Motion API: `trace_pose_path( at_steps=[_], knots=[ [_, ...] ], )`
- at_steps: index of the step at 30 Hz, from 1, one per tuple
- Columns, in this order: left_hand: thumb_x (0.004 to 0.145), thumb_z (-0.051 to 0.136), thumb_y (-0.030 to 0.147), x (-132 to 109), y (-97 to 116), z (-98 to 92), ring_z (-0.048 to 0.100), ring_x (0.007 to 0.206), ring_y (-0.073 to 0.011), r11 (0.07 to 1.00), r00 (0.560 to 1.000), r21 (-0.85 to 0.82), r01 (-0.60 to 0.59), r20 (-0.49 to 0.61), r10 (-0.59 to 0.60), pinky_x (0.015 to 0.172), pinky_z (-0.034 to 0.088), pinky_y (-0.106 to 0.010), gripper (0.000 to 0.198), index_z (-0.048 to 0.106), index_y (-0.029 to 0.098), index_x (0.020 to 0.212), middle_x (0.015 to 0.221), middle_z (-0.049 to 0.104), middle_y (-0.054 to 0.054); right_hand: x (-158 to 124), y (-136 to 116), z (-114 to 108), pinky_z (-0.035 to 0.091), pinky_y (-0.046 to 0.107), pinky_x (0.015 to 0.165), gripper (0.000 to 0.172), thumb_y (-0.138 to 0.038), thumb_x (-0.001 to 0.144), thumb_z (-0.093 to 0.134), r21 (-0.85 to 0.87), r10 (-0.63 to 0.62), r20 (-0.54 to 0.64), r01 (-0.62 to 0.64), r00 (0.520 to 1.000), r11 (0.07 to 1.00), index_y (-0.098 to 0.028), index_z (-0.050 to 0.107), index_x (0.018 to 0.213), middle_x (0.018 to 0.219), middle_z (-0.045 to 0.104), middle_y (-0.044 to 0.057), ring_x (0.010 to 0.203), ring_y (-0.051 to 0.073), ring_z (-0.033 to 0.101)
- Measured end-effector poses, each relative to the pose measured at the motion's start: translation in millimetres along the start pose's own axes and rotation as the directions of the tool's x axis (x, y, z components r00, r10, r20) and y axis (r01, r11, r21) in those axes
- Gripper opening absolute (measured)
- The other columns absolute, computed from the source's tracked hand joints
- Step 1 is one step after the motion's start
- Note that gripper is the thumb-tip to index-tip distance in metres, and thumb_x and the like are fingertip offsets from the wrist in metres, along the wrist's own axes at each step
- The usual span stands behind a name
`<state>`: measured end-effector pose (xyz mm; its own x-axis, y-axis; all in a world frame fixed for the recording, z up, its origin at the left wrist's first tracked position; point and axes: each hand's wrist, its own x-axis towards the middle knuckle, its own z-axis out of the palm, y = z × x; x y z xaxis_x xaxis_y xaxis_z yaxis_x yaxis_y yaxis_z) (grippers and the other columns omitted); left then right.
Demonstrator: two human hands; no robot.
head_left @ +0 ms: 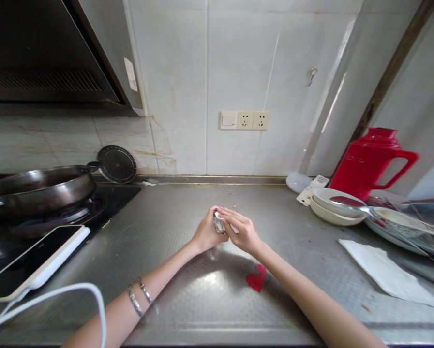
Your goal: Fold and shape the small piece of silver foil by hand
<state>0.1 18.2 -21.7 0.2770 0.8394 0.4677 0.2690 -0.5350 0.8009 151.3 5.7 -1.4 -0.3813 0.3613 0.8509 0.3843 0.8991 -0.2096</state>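
Observation:
My left hand point(206, 232) is closed around a small silvery-white thing point(219, 224) above the middle of the metal counter. White crumpled material, like tissue or foil, shows at its near end; fingers hide the rest, so its exact kind is unclear. Against its other side are the bent fingers of my right hand point(245, 232), touching both the thing and the left fingertips. A torn red scrap point(256, 278) lies on the counter below my right wrist. Two bracelets point(139, 297) circle my left forearm.
At left, a steel pan point(38, 193) sits on the black stove beside a phone point(35, 263) with a white cable point(75, 286). Stacked bowls point(336, 215), a red thermos jug point(371, 162), a patterned dish point(398, 222) and a white napkin point(387, 270) occupy the right.

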Motion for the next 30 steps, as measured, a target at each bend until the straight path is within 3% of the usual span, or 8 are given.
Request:
trace_pose_path(
  at_steps=[4, 6, 12, 15, 22, 24, 27, 30],
  knots=[
    [0.057, 0.075, 0.017, -1, 0, 0.2, 0.063, 0.092, -0.0204, 0.998, 0.998, 0.001, 0.062, -0.005, -0.062, 0.079, 0.049, -0.031, 0.075, 0.039, 0.02, 0.122, 0.107, 0.063, -0.006, 2, 3, 1, 0.058, 0.037, 0.086, 0.025, -0.024, 0.093, 0.047, 0.065, 0.265, -0.111, -0.259, 0.958, 0.964, -0.023, 0.07, 0.104, 0.107, 0.071, 0.008, 0.098, 0.023, 0.069],
    [0.056, 0.076, 0.018, -1, 0, 0.2, 0.063, 0.091, -0.0203, 0.996, 0.996, -0.002, 0.084, 0.003, -0.084, 0.078, 0.049, -0.031, 0.076, 0.039, 0.02, 0.122, 0.105, 0.064, -0.006, 1, 4, 1, 0.059, 0.038, 0.084, 0.025, -0.027, 0.093, 0.048, 0.077, 0.31, -0.121, -0.303, 0.943, 0.95, -0.024, 0.071, 0.1, 0.104, 0.073, 0.007, 0.093, 0.024, 0.07],
    [0.054, 0.077, 0.016, 0, 9, 0.0, 0.063, 0.088, -0.0194, 0.995, 0.998, -0.086, 0.055, 0.018, -0.054, 0.075, 0.05, -0.03, 0.072, 0.039, 0.019, 0.116, 0.104, 0.063, -0.006, -1, 1, -2, 0.052, 0.042, 0.098, 0.029, -0.018, 0.091, 0.048, 0.013, 0.007, -0.032, -0.007, 0.999, 1.0, -0.023, 0.065, 0.115, 0.117, 0.067, 0.009, 0.113, 0.023, 0.061],
    [0.055, 0.076, 0.016, 0, 12, 0.1, 0.062, 0.089, -0.019, 0.994, 1.0, -0.111, 0.024, 0.02, -0.022, 0.075, 0.05, -0.029, 0.07, 0.039, 0.019, 0.114, 0.105, 0.063, -0.006, 0, -2, -3, 0.052, 0.041, 0.099, 0.03, -0.018, 0.091, 0.049, 0.012, -0.019, -0.013, 0.019, 1.0, 1.0, -0.023, 0.064, 0.116, 0.118, 0.067, 0.008, 0.115, 0.023, 0.06],
    [0.056, 0.076, 0.016, -1, 5, 1.2, 0.062, 0.091, -0.0186, 0.996, 0.998, -0.071, 0.057, -0.026, -0.059, 0.08, 0.049, -0.03, 0.076, 0.036, 0.019, 0.121, 0.108, 0.062, -0.006, 2, 0, 0, 0.059, 0.038, 0.083, 0.025, -0.027, 0.092, 0.049, 0.124, 0.336, -0.163, -0.319, 0.928, 0.94, -0.024, 0.071, 0.102, 0.104, 0.072, 0.007, 0.095, 0.024, 0.07],
    [0.055, 0.077, 0.017, 0, 3, 1.5, 0.062, 0.091, -0.0189, 0.995, 0.998, -0.082, 0.062, -0.027, -0.064, 0.08, 0.049, -0.031, 0.077, 0.036, 0.019, 0.121, 0.108, 0.062, -0.007, 1, 1, 0, 0.059, 0.039, 0.085, 0.025, -0.026, 0.092, 0.049, 0.099, 0.293, -0.161, -0.28, 0.942, 0.955, -0.024, 0.071, 0.105, 0.106, 0.072, 0.007, 0.097, 0.024, 0.069],
    [0.053, 0.078, 0.018, 3, -1, 2.0, 0.063, 0.091, -0.0191, 0.989, 0.998, -0.132, 0.062, -0.022, -0.066, 0.08, 0.049, -0.03, 0.075, 0.038, 0.019, 0.117, 0.107, 0.063, -0.007, -3, 5, 0, 0.054, 0.041, 0.096, 0.028, -0.02, 0.091, 0.05, 0.026, 0.077, -0.098, -0.074, 0.992, 0.997, -0.024, 0.067, 0.112, 0.114, 0.069, 0.007, 0.11, 0.023, 0.063],
    [0.051, 0.081, 0.021, 4, -4, 2.6, 0.062, 0.095, -0.0205, 0.982, 0.998, -0.182, 0.038, -0.039, -0.046, 0.082, 0.049, -0.031, 0.077, 0.039, 0.019, 0.115, 0.11, 0.063, -0.009, -5, 7, -1, 0.052, 0.042, 0.1, 0.03, -0.018, 0.089, 0.052, 0.011, -0.064, -0.019, 0.064, 0.998, 0.998, -0.023, 0.065, 0.115, 0.116, 0.068, 0.006, 0.114, 0.023, 0.06]
  ],
)
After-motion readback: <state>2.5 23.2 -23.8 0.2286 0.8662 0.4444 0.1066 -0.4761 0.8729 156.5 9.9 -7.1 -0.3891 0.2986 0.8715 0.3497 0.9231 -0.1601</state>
